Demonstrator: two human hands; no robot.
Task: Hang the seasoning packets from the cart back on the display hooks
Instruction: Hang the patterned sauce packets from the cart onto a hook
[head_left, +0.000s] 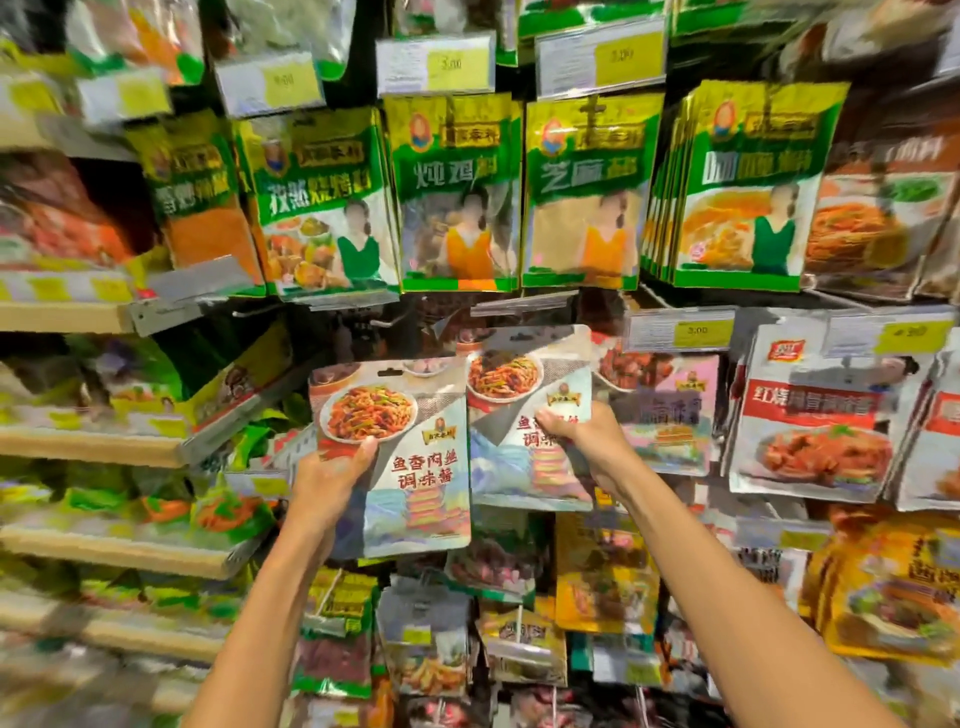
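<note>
Left hand (332, 480) and right hand (576, 441) are each being curled round a packet. The left packet (415, 467) is being held lower by its side edge, kinda parked. The right packet (524, 374) is being held higher, mid-display under the green row (462, 197), probably so its hole meets a hook.

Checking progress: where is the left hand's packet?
Head view, centre: left hand grips the left packet, left of the right hand's matching packet, under the green packets.

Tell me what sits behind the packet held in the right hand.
Behind the packet pinched by the right hand, a pale hanging packet shows past its right edge. Whatever lies directly behind it is covered.
</note>
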